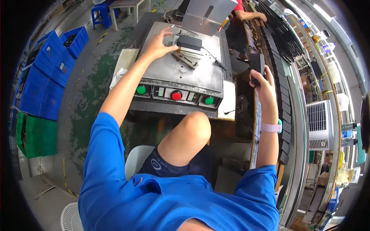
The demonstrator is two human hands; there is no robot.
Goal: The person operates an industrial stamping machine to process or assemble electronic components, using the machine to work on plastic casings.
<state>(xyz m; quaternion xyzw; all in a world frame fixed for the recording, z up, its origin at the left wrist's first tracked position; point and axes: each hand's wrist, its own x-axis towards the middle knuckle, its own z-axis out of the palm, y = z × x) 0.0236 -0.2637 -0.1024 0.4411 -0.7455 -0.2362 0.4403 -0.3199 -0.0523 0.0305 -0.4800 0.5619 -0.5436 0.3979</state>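
Observation:
On the metal bed of a bench machine (158, 77), a black power adapter (189, 42) lies in a pale raised fixture (189, 51). Its dark cord (214, 57) trails to the right across the plate. My left hand (157, 46) is at the adapter's left side, fingers spread and thumb close to the fixture's edge; whether it touches is unclear. Over by the conveyor, my right hand (265, 84) grips a similar black rectangular power adapter (257, 66), thumb on the near face. A metal clamp bar (185, 61) lies in front of the fixture.
Two green buttons (141, 89) and a red one (176, 95) line the machine's front. A clear shield (208, 17) stands behind the fixture. Dark blocks line the conveyor (283, 100) at right; another person's arm (248, 15) reaches there. Blue bins (42, 92) stack at left.

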